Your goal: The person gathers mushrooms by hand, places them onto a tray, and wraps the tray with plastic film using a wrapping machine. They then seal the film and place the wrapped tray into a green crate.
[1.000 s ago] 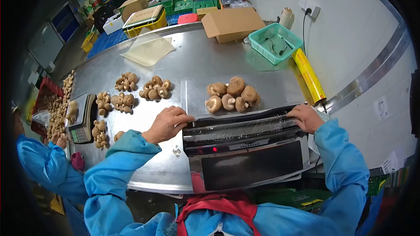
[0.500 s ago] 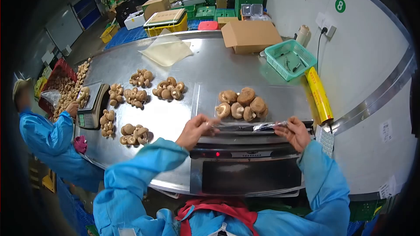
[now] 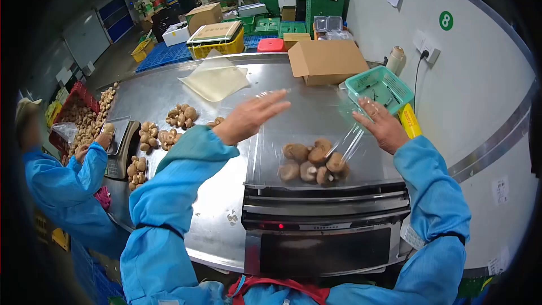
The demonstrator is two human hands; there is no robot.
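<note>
A sheet of clear cling film point(image 3: 285, 130) is drawn away from me over a cluster of shiitake mushrooms point(image 3: 322, 155) behind the black-fronted wrapping machine point(image 3: 324, 209). My left hand point(image 3: 254, 117) is at the far left part of the film, fingers long and close together, with film at the fingertips. My right hand point(image 3: 384, 125) is bent at the far right part, and creased film runs from it down toward the mushrooms. The film's transparency and some blur hide the exact grip of each hand.
Mushroom piles point(image 3: 182, 116) lie left of my left arm, partly covered by it. A green basket point(image 3: 379, 90), a cardboard box point(image 3: 326, 62) and a yellow roll point(image 3: 409, 121) are beyond my right hand. A co-worker point(image 3: 62, 175) handles mushrooms by a scale point(image 3: 121, 152).
Both hands have moved away from me, from the machine's front edge to beyond the mushrooms, drawing the film over them. The co-worker's hands have shifted slightly.
</note>
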